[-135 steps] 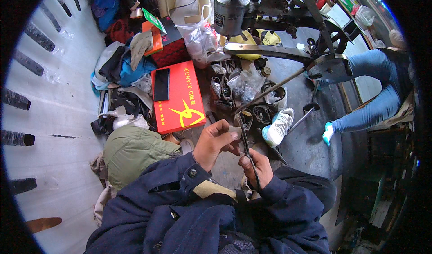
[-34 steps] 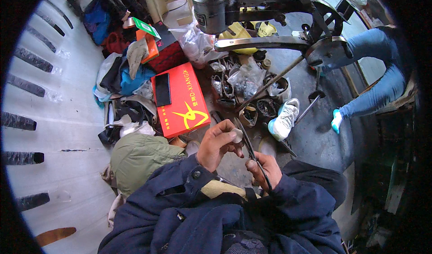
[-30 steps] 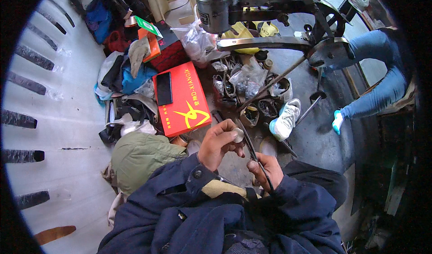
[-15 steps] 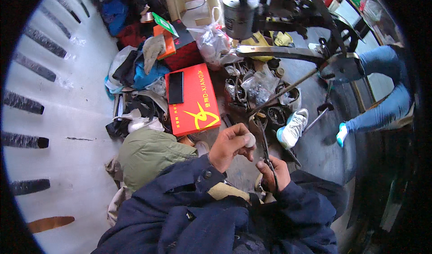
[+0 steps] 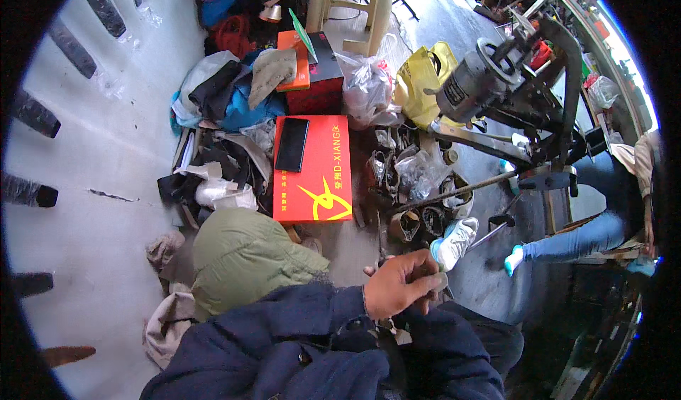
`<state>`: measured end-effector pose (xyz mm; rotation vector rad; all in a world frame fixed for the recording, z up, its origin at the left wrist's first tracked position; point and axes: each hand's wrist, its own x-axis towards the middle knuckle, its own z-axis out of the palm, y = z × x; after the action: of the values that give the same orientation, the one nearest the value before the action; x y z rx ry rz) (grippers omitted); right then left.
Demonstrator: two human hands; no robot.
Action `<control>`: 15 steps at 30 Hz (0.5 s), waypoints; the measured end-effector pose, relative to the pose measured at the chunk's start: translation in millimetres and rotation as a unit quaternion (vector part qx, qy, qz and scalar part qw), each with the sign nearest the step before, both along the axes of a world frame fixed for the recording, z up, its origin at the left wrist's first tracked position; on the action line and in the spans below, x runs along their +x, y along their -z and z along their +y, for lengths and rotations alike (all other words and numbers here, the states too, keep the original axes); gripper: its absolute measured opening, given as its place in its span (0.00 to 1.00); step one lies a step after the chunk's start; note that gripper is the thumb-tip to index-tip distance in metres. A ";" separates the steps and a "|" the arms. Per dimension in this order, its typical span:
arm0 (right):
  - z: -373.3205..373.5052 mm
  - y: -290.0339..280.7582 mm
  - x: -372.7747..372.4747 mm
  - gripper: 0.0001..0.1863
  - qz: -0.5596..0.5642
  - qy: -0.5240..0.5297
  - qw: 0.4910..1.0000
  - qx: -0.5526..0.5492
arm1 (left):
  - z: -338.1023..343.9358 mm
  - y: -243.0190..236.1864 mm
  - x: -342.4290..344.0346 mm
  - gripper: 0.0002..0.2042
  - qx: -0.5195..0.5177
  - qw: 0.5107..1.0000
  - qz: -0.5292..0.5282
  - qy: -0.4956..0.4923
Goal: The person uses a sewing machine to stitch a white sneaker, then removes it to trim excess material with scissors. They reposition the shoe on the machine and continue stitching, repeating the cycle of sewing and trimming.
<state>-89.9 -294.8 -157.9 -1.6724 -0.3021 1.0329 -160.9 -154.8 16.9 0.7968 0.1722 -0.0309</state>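
My left hand (image 5: 404, 284) is closed in a pinch in front of my lap, its thumb and fingers pressed around a small pale round piece (image 5: 442, 281), of which little shows. Behind it, my right hand (image 5: 369, 269) is mostly hidden; a bit of finger peeks out left of my left hand. The thin dark blades of scissors (image 5: 381, 238) rise beside that finger, and their handles are out of sight. Just beyond my left hand stands a white and light-blue sneaker (image 5: 455, 244).
A red shoebox (image 5: 323, 166) bears a black phone (image 5: 293, 145). An olive padded garment (image 5: 248, 251) lies at my left. A hand-cranked machine (image 5: 489, 88) stands at the right, near another person's jeans leg (image 5: 574, 242). Bags, including a yellow bag (image 5: 418, 81), and a stool (image 5: 355, 3) are farther back.
The view has shifted. My left hand has moved right and nearer to me, now covering most of my right hand. The scissors have shifted left, showing only their blades.
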 end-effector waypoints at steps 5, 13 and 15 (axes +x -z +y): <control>100.5 17.9 16.8 0.31 -0.212 -0.144 0.956 -0.139 | 8.0 -0.2 -3.6 0.06 -0.014 0.999 -0.003 -0.039; 211.2 50.6 18.4 0.31 -0.229 -0.144 0.936 -0.225 | 27.3 -8.7 -6.6 0.09 0.082 0.992 0.075 -0.059; 213.1 53.8 18.6 0.33 -0.209 -0.148 0.943 -0.213 | 30.4 -11.3 -7.7 0.08 0.110 0.987 0.099 -0.069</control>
<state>-71.3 -81.7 -211.7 -2.2959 -0.6618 0.9974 -168.7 -124.5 28.2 0.9998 0.4252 0.0414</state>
